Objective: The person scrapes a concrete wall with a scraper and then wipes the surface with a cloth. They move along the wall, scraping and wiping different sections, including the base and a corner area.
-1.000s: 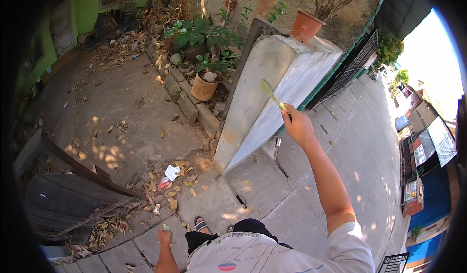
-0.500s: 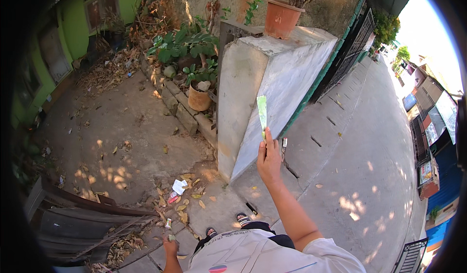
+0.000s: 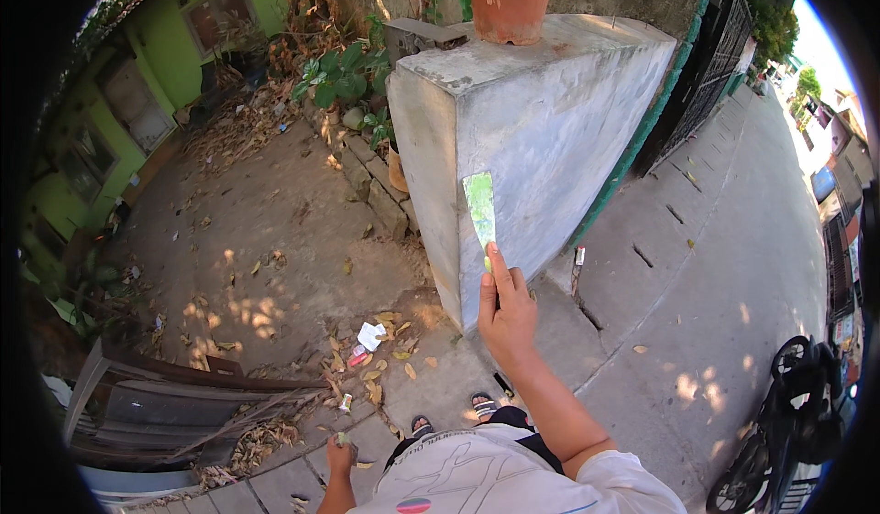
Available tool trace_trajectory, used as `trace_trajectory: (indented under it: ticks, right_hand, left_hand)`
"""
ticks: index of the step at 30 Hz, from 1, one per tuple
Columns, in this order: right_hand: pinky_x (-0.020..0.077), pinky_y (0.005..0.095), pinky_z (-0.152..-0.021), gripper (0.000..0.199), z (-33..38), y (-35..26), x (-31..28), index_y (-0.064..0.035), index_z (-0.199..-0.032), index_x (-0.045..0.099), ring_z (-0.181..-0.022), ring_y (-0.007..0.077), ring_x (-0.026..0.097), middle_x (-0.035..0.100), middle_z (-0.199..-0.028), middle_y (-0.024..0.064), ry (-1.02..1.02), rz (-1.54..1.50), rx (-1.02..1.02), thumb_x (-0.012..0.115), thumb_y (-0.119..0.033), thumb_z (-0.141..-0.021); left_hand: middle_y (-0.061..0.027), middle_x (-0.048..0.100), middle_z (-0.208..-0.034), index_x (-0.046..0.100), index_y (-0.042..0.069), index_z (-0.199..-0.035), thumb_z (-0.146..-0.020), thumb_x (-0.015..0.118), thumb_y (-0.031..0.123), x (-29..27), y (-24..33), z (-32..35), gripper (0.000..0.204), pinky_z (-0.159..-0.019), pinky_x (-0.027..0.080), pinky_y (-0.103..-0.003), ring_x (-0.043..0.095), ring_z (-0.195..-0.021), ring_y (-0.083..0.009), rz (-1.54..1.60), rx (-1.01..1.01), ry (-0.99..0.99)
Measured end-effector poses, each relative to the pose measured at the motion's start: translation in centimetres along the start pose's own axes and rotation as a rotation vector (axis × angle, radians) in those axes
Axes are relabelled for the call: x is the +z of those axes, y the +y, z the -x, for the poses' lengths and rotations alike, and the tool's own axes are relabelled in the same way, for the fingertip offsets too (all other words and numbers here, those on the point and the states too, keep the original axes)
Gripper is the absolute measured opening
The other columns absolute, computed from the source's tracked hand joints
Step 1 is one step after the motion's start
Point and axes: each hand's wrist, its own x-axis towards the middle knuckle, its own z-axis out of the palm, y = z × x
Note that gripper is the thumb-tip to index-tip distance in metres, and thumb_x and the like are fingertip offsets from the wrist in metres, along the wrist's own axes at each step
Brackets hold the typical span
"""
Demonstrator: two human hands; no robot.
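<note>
My right hand [image 3: 510, 309] is closed round the handle of a putty knife [image 3: 479, 210], its flat blade pointing up and smeared with light green. The blade stands in front of the white-grey face of a low plastered wall [image 3: 559, 138], near its corner; I cannot tell whether it touches. Low at my left side, my left hand [image 3: 339, 459] is closed on a small greyish-green thing [image 3: 343, 438], too small to name. A terracotta pot [image 3: 510, 5] sits on top of the wall.
A dark motorcycle [image 3: 784, 422] is on the road [image 3: 678, 312] at the right. White paper [image 3: 370, 335] and dry leaves lie on the ground left of my feet. A dark wooden panel [image 3: 192, 404] leans at the lower left. Leafy plants [image 3: 344, 74] grow behind the wall.
My view has shifted, and the wall looks nearer. The putty knife has moved slightly left and its blade has turned more face-on. A motorcycle has come into view at the right.
</note>
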Motion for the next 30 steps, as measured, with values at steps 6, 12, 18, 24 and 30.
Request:
trace_trajectory:
  ticks: [6, 12, 18, 24, 30]
  right_hand:
    - [0.0431, 0.0352, -0.047, 0.046, 0.8, 0.2, 0.6, -0.0216, -0.142, 0.051, -0.052, 0.0204, 0.051, 0.05, -0.073, 0.0057, -0.059, -0.046, 0.047, 0.057, -0.014, -0.097]
    - [0.043, 0.0364, -0.046, 0.045, -1.5, -0.5, -0.3, -0.0199, -0.142, 0.051, -0.05, 0.0214, 0.051, 0.051, -0.073, 0.0059, 0.0, -0.078, 0.018, 0.056, -0.014, -0.097]
    - [0.0429, 0.036, -0.045, 0.046, -0.8, -0.6, 0.4, -0.0201, -0.142, 0.051, -0.049, 0.0205, 0.05, 0.051, -0.072, 0.0051, -0.045, -0.093, 0.019, 0.058, -0.013, -0.096]
    - [0.0428, 0.0351, -0.044, 0.046, -0.1, -0.5, -0.1, -0.0208, -0.142, 0.051, -0.049, 0.0195, 0.048, 0.05, -0.071, 0.0045, -0.051, -0.055, 0.036, 0.058, -0.013, -0.096]
    - [0.0432, 0.035, -0.045, 0.047, 0.0, -0.5, -0.3, -0.0206, -0.142, 0.051, -0.049, 0.0183, 0.049, 0.05, -0.071, 0.0045, -0.023, -0.028, 0.019, 0.057, -0.012, -0.096]
  left_hand:
    - [-0.0159, 0.07, -0.097, 0.058, 0.002, -0.123, -0.081, 0.062, 0.01, 1.8, 7.8, 0.3, 0.043, -0.075, 0.054, -0.036, 0.069, -0.083, -0.0238, 0.029, 0.044, -0.061]
    - [-0.016, 0.071, -0.094, 0.059, 0.002, -0.123, -0.081, 0.063, 0.011, 2.1, 9.1, 0.5, 0.043, -0.075, 0.054, -0.036, 0.069, -0.08, -0.0245, -0.087, 0.033, -0.083]
    - [-0.018, 0.071, -0.1, 0.059, 0.003, -0.123, -0.08, 0.064, 0.011, 0.6, 3.7, 0.5, 0.044, -0.077, 0.055, -0.038, 0.07, -0.087, -0.028, -0.125, 0.077, -0.078]
    - [-0.0186, 0.071, -0.1, 0.06, 0.002, -0.122, -0.08, 0.063, 0.011, -0.5, 1.6, 0.5, 0.043, -0.078, 0.055, -0.038, 0.07, -0.088, -0.03, -0.1, -0.032, -0.034]
    - [-0.0178, 0.071, -0.096, 0.059, 0.002, -0.124, -0.08, 0.061, 0.011, 0.0, 4.9, 0.3, 0.045, -0.075, 0.055, -0.037, 0.07, -0.083, -0.0274, -0.098, 0.07, -0.061]
